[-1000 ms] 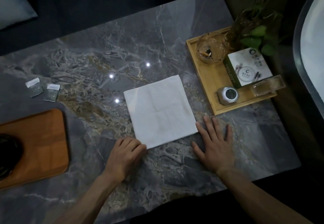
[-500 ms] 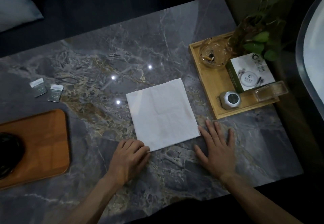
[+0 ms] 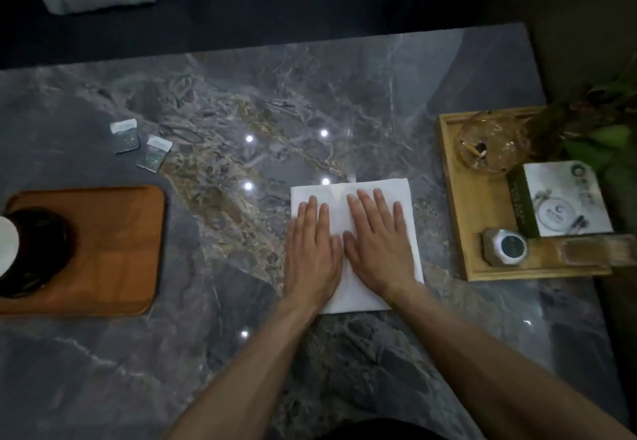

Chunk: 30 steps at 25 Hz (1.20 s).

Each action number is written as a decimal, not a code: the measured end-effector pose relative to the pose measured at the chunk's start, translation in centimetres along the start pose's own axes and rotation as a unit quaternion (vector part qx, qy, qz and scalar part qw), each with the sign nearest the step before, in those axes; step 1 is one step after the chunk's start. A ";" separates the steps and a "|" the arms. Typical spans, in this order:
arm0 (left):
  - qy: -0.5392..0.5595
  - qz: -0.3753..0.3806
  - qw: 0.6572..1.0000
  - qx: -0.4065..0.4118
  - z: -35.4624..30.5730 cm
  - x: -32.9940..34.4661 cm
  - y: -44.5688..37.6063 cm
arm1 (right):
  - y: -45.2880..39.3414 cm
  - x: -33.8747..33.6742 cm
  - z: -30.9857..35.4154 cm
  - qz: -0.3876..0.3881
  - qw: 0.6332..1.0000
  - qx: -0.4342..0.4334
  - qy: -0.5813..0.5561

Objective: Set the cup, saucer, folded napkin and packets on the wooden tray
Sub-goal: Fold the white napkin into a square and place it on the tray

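Head view: one white folded paper napkin (image 3: 375,195) on grey marble table (image 3: 241,353), long axis running near-to-far. Left hand (image 3: 312,253) and right hand (image 3: 377,245) pressed flat on it (grasping nothing). Two small silver packets (image 3: 139,141) lie beyond the one reddish-brown wooden tray (image 3: 117,239).

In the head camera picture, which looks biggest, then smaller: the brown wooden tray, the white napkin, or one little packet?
1. Brown wooden tray, though its left side is cut off.
2. White napkin, partly covered by both hands.
3. Little packet, much the smallest.
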<state>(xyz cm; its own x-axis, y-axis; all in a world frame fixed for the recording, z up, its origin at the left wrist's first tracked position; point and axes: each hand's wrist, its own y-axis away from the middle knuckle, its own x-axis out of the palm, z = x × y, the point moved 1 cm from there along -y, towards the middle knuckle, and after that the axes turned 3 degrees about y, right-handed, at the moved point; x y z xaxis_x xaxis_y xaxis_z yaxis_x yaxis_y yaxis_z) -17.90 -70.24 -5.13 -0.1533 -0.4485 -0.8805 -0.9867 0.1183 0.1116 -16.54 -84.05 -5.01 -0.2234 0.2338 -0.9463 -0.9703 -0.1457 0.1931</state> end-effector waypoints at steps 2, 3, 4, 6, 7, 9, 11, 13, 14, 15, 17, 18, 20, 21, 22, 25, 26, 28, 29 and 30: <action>-0.029 0.010 0.999 0.026 0.4 0.6 -0.1 | 0.4 0.7 -1.5 0.001 1.000 -0.006 0.018; -0.051 0.012 0.998 0.039 0.5 0.8 -0.1 | 0.7 1.0 -2.0 0.003 1.000 -0.006 0.027; -0.072 0.015 0.996 0.048 0.6 1.1 0.0 | 1.1 1.2 -2.3 0.004 0.999 0.000 0.034; -0.097 0.027 0.993 0.056 0.8 1.5 -0.1 | 2.0 1.6 -2.7 0.003 0.999 0.027 0.041; -0.107 0.034 0.992 0.053 0.9 1.6 -0.1 | 2.3 1.7 -2.8 0.002 0.998 0.042 0.043; -0.123 0.044 0.991 0.035 0.9 1.7 -0.2 | 2.6 1.7 -2.8 0.004 0.997 0.061 0.045; -0.127 0.049 0.991 0.015 0.8 1.8 -0.3 | 2.3 1.7 -2.8 0.011 0.996 0.071 0.046; -0.129 0.044 0.991 0.014 1.1 2.0 -0.5 | 2.2 1.8 -2.8 0.011 0.996 0.074 0.046; -0.134 0.044 0.990 0.018 1.5 1.8 -0.9 | 2.1 1.8 -2.8 0.010 0.996 0.074 0.044; -0.140 0.047 0.989 0.022 2.0 1.6 -1.4 | 2.2 1.8 -2.9 0.010 0.996 0.073 0.041; -0.151 0.050 0.987 0.026 3.1 0.9 -2.3 | 2.2 1.9 -2.9 0.012 0.997 0.070 0.041; -0.155 0.054 0.986 0.024 3.4 0.6 -2.6 | 2.2 2.0 -2.9 0.015 0.997 0.068 0.042; -0.161 0.063 0.985 0.023 3.4 0.2 -2.8 | 2.3 1.8 -2.8 0.018 0.997 0.066 0.042; -0.161 0.066 0.984 0.025 3.3 -0.1 -2.9 | 2.2 1.6 -2.8 0.019 0.997 0.065 0.040; -0.159 0.071 0.984 0.023 3.1 -0.4 -2.8 | 2.2 1.4 -2.7 0.023 0.997 0.064 0.037; -0.142 0.059 0.988 0.014 2.2 -1.1 -1.8 | 2.8 0.9 -2.3 0.015 0.997 0.069 0.037; -0.126 0.051 0.990 0.022 1.5 -0.9 -1.1 | 3.2 0.8 -1.9 0.000 0.997 0.063 0.040; -0.096 0.058 0.992 0.063 0.0 0.0 0.6 | 4.0 1.1 -0.8 -0.021 0.998 0.029 0.047; -0.096 0.066 0.990 0.078 -0.5 0.5 1.3 | 4.4 1.5 -0.4 -0.023 0.998 0.013 0.052; -0.106 0.076 0.988 0.081 -0.6 1.0 1.8 | 4.7 1.9 -0.2 -0.018 0.998 0.005 0.059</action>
<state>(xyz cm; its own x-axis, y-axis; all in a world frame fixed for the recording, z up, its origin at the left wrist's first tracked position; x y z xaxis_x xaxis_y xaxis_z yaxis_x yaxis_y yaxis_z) -19.81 -70.98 -5.55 -0.2665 -0.2220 -0.9379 -0.9290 0.3183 0.1887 -21.55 -84.49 -5.96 -0.1766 0.1238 -0.9765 -0.9786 -0.1290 0.1606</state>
